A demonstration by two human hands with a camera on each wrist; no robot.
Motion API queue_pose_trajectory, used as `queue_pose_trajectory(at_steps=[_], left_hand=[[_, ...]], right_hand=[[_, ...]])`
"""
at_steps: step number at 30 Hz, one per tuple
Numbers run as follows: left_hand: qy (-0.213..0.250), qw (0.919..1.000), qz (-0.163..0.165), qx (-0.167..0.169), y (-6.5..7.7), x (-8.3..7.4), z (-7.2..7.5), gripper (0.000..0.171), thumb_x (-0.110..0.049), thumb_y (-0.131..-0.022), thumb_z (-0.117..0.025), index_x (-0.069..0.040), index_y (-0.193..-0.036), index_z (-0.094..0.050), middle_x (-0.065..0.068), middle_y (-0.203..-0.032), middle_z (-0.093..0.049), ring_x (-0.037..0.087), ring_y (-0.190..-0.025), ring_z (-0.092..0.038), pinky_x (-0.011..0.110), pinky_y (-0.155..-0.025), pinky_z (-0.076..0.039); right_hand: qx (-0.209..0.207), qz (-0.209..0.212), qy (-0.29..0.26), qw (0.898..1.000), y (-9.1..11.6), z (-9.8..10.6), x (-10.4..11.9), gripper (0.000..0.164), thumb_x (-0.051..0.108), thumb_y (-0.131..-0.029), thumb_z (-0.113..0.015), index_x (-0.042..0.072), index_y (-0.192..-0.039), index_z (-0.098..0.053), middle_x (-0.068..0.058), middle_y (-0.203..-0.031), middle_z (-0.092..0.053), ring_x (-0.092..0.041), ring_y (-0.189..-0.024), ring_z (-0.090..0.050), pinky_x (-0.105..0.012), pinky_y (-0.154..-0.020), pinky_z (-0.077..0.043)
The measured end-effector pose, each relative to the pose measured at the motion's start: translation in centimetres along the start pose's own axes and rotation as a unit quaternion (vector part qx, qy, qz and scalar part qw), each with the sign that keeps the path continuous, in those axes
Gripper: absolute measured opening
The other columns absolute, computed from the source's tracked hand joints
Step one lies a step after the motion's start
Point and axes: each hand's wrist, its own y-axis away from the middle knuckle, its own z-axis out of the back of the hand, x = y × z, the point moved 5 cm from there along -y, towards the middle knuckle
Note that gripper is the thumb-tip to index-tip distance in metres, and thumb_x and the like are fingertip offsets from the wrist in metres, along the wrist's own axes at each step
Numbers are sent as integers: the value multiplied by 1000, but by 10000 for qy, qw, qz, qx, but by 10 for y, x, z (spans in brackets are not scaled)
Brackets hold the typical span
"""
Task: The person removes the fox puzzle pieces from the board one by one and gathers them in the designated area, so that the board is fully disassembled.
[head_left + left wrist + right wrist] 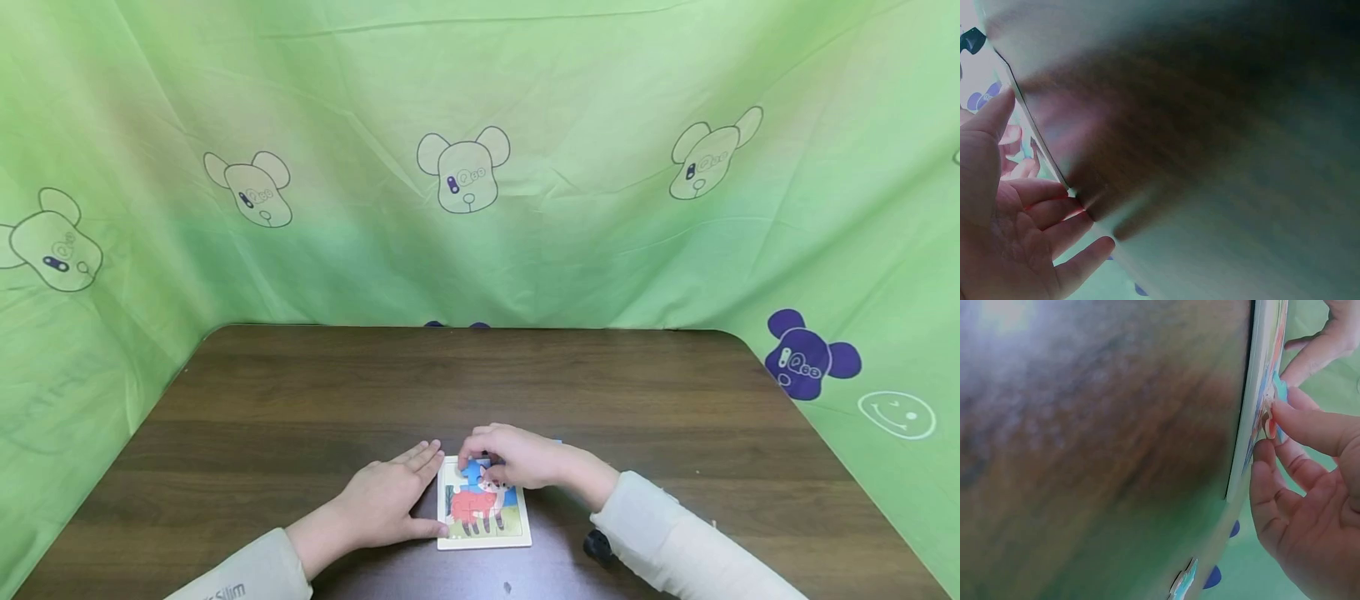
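Puzzle piece [472,472]: probably light, stiff; best gripped by edges. Pinched in right hand [517,456], with left hand [384,502] straight-fingered against frame [484,544].

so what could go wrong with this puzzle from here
The pinched piece in the right hand could knock the laid pieces loose. The left hand rests along the left edge of the puzzle tray, so a stray push might slide it. The loose piece, mostly hidden in the head view, could get overlooked.
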Motion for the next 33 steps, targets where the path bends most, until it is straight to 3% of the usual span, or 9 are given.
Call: queue_pose_trajectory(at_steps=[5,10,15,33], left_hand=[[27,10000,33,16,0,0,0,94,-70,-83,-62,-4,-147,-46,10,-156,-43,22,-144,-43,46,-96,-54],[44,10000,23,4,0,-1,2,93,-70,-83,-62,-4,-147,-46,10,-156,-43,22,-144,-43,44,-97,-53],[61,10000,12,-10,1,-3,3,93,-69,-83,-63,-3,-147,-46,11,-156,-44,23,-144,-43,43,-99,-52],[78,10000,32,7,2,-4,4,93,-69,-84,-62,-3,-148,-46,11,-156,-42,23,-144,-43,45,-100,-52]], right_hand=[[-127,182,-352,9991,0,2,-1,27,-8,-89,-61,11,-107,-68,-2,-97,-65,-8,-87,-56,-22,-82,-49],[-201,-71,-762,9969,2,4,-3,26,-7,-91,-60,10,-108,-68,-2,-85,-63,0,-76,-52,-18,-73,-49],[-385,-181,-1032,9938,7,7,-6,23,-6,-90,-62,6,-109,-66,-4,-84,-64,0,-73,-55,-20,-70,-51],[-621,-294,-1104,9915,27,18,-14,19,-3,-90,-65,9,-106,-69,-3,-87,-67,-1,-80,-55,-22,-74,-50]])
